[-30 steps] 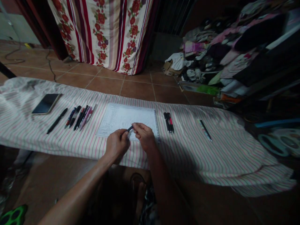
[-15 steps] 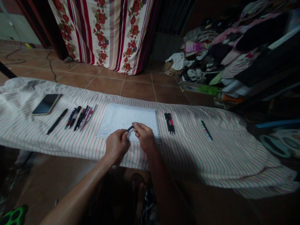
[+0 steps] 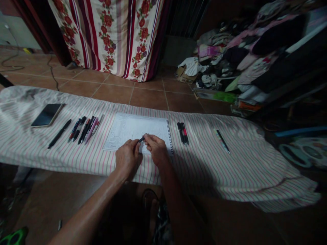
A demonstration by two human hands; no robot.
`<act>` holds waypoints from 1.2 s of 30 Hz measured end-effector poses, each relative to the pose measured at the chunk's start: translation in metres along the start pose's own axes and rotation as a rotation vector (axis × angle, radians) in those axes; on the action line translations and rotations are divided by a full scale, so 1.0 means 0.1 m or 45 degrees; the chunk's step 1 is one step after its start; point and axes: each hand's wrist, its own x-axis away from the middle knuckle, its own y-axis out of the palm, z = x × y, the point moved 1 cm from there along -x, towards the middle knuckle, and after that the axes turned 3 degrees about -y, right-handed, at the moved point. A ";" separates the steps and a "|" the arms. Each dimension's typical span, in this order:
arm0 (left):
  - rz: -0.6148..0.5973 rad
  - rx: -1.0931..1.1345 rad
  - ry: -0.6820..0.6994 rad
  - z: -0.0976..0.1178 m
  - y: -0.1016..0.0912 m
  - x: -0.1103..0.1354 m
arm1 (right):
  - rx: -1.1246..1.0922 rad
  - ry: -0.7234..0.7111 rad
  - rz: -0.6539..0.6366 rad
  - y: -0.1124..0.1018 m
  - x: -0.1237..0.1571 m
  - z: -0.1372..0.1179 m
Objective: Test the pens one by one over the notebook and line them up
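My left hand [image 3: 126, 156] and my right hand [image 3: 157, 148] meet over the lower part of a spiral notebook [image 3: 127, 127]. Between them is a short stretch of a dark pen [image 3: 141, 139], its ends mostly hidden by fingers. My left fingers are wrapped round one end, and my right thumb and fingertips pinch the other. Just right of the notebook, several black pens [image 3: 182, 134], one with a red part, lie side by side. A row of several mixed pens [image 3: 85, 129] lies to the left.
A striped cloth [image 3: 204, 163] covers the long surface. On it lie a phone [image 3: 47, 115], a black marker-like pen [image 3: 59, 134] and, far right, a single pen [image 3: 223, 141]. Beyond are a floral curtain [image 3: 107, 37] and a heap of clothes [image 3: 230, 58]. Something green [image 3: 15, 236] is at lower left.
The view has turned slightly right, so the surface's items appear a little further left. Both hands keep hold of the dark pen, with only a slight shift of the fingers.
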 end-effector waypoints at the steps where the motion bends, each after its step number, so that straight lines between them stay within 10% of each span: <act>1: -0.004 -0.003 0.004 0.00 0.00 0.00 | 0.003 -0.010 0.012 0.00 0.00 0.00; 17: -0.226 0.450 -0.110 -0.01 0.01 -0.07 | 0.064 -0.148 0.095 0.01 0.02 -0.02; 36: -0.037 0.115 0.076 -0.02 -0.03 0.02 | 0.050 -0.019 0.101 0.03 0.00 0.01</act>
